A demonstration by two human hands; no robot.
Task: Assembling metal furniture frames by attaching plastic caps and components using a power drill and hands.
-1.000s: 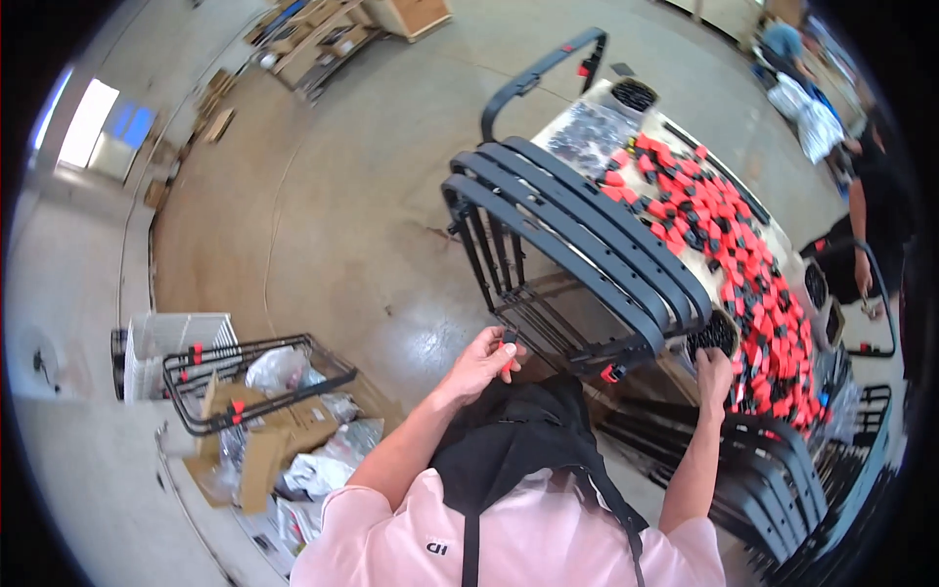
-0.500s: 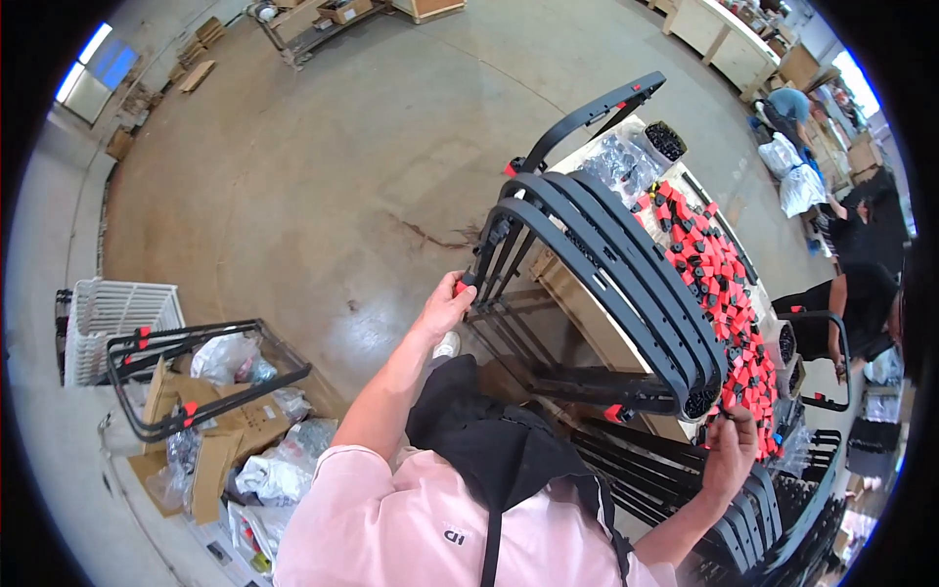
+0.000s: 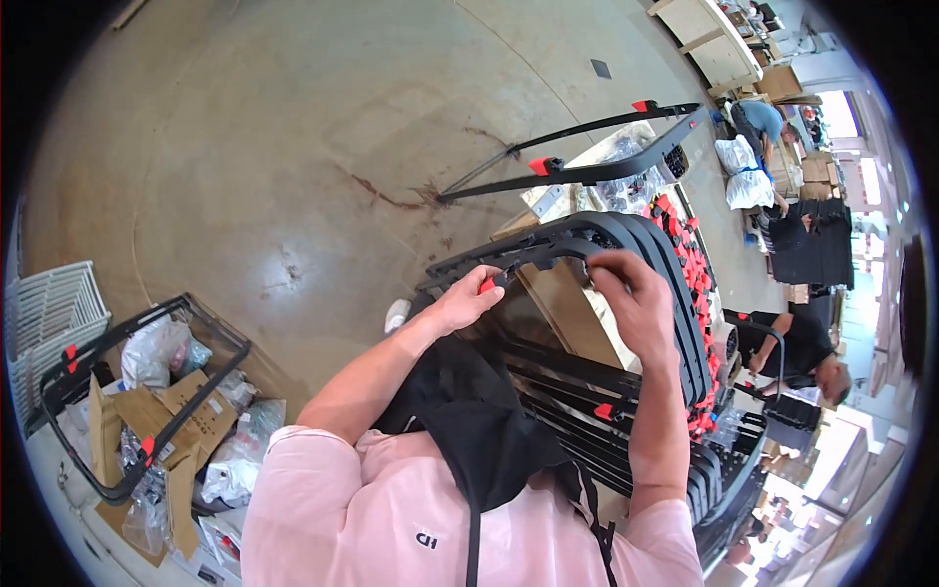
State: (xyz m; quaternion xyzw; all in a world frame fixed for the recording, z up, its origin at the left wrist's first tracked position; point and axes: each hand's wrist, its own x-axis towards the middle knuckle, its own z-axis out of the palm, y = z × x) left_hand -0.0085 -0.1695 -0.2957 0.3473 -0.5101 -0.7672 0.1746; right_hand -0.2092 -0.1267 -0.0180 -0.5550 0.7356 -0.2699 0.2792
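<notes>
My left hand [image 3: 471,298] pinches a small red-and-black plastic clip [image 3: 493,284] beside the near bar of a black frame [image 3: 567,235]. Whether the clip is fixed to that bar I cannot tell. Across from it, over the frame's opening, my right hand [image 3: 641,308] is raised with curled fingers. Its fingertips are smeared by motion, and anything between them is hidden. Several of these black frames with rounded corners stand stacked together in front of me. Another red clip [image 3: 606,411] sits on a lower bar near my right forearm.
Beyond the stack, red-and-black clips [image 3: 700,284] are heaped on a bench. A separate frame [image 3: 626,171] with red clips leans over its far end. At left, one more frame [image 3: 147,445] lies over cardboard [image 3: 205,416] and plastic bags, near white racks [image 3: 59,313]. Other people work at right.
My right hand has come from the bench's near end, by the small black parts, up and left over the frame. My left hand still grips the clip. The view has turned to the right.
</notes>
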